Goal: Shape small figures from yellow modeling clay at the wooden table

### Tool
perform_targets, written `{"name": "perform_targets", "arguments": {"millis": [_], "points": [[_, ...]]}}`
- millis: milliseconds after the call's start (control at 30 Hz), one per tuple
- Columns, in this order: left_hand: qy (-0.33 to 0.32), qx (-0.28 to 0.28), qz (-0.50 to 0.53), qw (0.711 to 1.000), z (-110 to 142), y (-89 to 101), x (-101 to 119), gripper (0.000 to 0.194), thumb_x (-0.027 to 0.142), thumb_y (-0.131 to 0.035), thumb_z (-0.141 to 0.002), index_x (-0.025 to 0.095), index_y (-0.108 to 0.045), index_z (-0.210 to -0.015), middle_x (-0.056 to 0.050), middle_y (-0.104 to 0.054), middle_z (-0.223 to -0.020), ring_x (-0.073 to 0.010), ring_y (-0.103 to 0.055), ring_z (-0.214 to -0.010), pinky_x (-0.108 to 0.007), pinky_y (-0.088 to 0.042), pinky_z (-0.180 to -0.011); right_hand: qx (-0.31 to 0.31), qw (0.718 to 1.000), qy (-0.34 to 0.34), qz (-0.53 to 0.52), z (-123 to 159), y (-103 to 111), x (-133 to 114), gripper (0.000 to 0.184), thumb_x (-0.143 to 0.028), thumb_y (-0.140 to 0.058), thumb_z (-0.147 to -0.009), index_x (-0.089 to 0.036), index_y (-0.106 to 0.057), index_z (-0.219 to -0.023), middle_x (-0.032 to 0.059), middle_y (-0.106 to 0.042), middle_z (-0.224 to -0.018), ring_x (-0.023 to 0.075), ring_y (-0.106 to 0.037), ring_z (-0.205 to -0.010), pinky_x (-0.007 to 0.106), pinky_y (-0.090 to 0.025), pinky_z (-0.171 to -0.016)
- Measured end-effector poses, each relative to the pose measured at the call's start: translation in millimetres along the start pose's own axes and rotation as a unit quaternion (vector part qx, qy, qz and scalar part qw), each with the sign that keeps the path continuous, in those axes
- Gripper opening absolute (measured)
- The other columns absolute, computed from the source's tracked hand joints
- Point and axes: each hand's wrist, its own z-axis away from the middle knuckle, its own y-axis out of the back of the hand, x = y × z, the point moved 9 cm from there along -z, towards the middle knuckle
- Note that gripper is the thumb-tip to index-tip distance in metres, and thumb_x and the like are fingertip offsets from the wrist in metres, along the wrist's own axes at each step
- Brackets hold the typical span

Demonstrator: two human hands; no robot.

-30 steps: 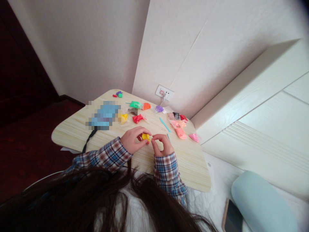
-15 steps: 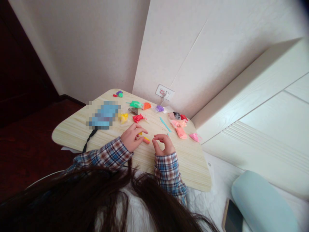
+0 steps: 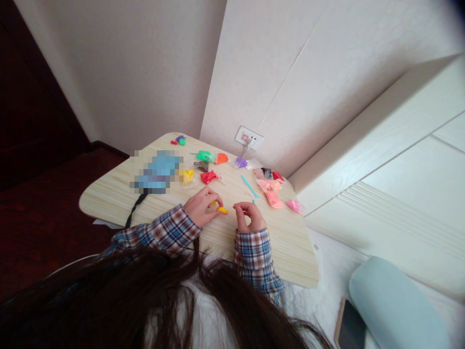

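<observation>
A small yellow modelling-clay piece (image 3: 223, 211) with a touch of orange is pinched between the thumb and index finger of my left hand (image 3: 202, 208), low over the table. Another bit of yellow shows behind those fingers, partly hidden. Just to the right, my right hand (image 3: 251, 217) is closed in a pinch, thumb against fingertips; whatever lies between them is too small to make out. A gap separates the two hands. Beyond the left hand lie red clay (image 3: 209, 177) and yellow clay (image 3: 187, 176) on opened wrappers. A blue modelling tool (image 3: 249, 186) lies beyond the right hand.
Bags of green (image 3: 205, 155), orange (image 3: 221, 158), purple (image 3: 241, 162) and coral clay (image 3: 273, 198) line the far side of the pale wooden table (image 3: 286, 252). Pink clay (image 3: 293, 206) is near the right edge. A blurred blue item (image 3: 160, 172) lies left. Walls enclose the back.
My left fingers have closed on the clay piece and turned it, so more yellow shows. My right hand has shifted slightly right, its thumb and fingertips closer together.
</observation>
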Motion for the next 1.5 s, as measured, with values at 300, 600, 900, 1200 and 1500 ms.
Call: {"name": "perform_targets", "arguments": {"millis": [300, 600, 900, 1200, 1500], "points": [[-0.103, 0.099, 0.092, 0.986, 1, 27.0, 33, 0.012, 0.019, -0.063, -0.072, 0.015, -0.062, -0.083, -0.005, -0.054, -0.091, -0.0076, -0.048, -0.064, -0.016, -0.041, -0.048, 0.056, 0.994, 0.086, -0.034, -3, 22, -29, 0.001, -0.02, -0.057, -0.08, -0.02, -0.056, -0.08, 0.0026, -0.063, -0.075, 0.0159, -0.061, -0.073, 0.032, -0.051, -0.065], [-0.151, 0.128, 0.099, 0.975, 10, 40.7, 53, 0.011, 0.018, -0.062, -0.075, 0.015, -0.06, -0.086, -0.005, -0.055, -0.096, -0.0068, -0.047, -0.064, -0.017, -0.043, -0.05, 0.061, 0.981, 0.185, 0.014, 1, 33, -56, 0.018, -0.011, -0.055, -0.082, -0.024, -0.064, -0.091, 0.0036, -0.067, -0.084, 0.0174, -0.063, -0.081, 0.036, -0.053, -0.075], [-0.205, 0.124, 0.063, 0.969, 12, 42.2, 62, 0.015, 0.015, -0.064, -0.074, 0.016, -0.06, -0.088, -0.004, -0.054, -0.095, -0.0056, -0.046, -0.062, -0.016, -0.043, -0.051, 0.064, 0.971, 0.23, 0.011, 3, 36, -62, 0.023, -0.006, -0.058, -0.079, -0.021, -0.066, -0.095, 0.0039, -0.067, -0.085, 0.015, -0.063, -0.079, 0.03, -0.054, -0.07], [-0.218, 0.136, 0.062, 0.964, 15, 43.3, 66, 0.012, 0.015, -0.064, -0.075, 0.016, -0.061, -0.088, -0.004, -0.054, -0.094, -0.0063, -0.045, -0.063, -0.017, -0.041, -0.051, 0.069, 0.975, 0.209, 0.014, 3, 35, -68, 0.02, -0.007, -0.059, -0.08, -0.02, -0.067, -0.091, 0.0044, -0.067, -0.083, 0.0148, -0.064, -0.077, 0.03, -0.055, -0.067], [-0.227, 0.145, 0.062, 0.961, 16, 43.9, 65, 0.012, 0.017, -0.064, -0.076, 0.016, -0.061, -0.088, -0.004, -0.054, -0.094, -0.0063, -0.046, -0.063, -0.018, -0.042, -0.051, 0.063, 0.973, 0.221, 0.02, 3, 34, -69, 0.022, -0.005, -0.058, -0.08, -0.021, -0.066, -0.093, 0.0047, -0.066, -0.085, 0.0148, -0.064, -0.077, 0.03, -0.055, -0.067]]}}
